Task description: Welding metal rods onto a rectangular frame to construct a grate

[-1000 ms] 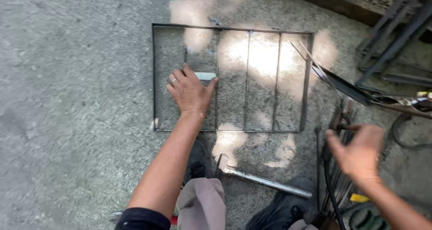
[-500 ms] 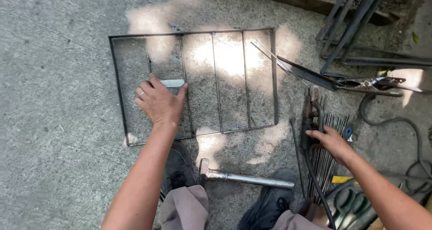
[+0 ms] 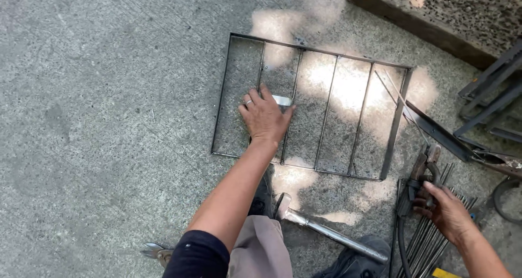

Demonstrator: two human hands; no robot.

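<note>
A rectangular metal frame [image 3: 397, 120] with several thin crossbars lies flat on the concrete. My left hand [image 3: 265, 119] rests palm down on it near its left side, pressing a small flat metal piece [image 3: 282, 100] against a bar. At the lower right my right hand [image 3: 445, 211] grips a rusty clamp-like electrode holder [image 3: 423, 172] with a black cable [image 3: 401, 240]. The holder lies on a bundle of thin steel rods [image 3: 429, 245].
A hammer [image 3: 326, 232] with a metal handle lies by my knees and shoes. Pliers [image 3: 155, 252] lie at the lower left. An angle-iron strip [image 3: 435, 130] and dark metal frames [image 3: 489, 101] sit at right; a concrete block [image 3: 451, 17] at the top right.
My right hand dropped from mid-air onto the rod bundle and closed on the electrode holder. My left hand stayed on the flat piece on the frame. The view shifted.
</note>
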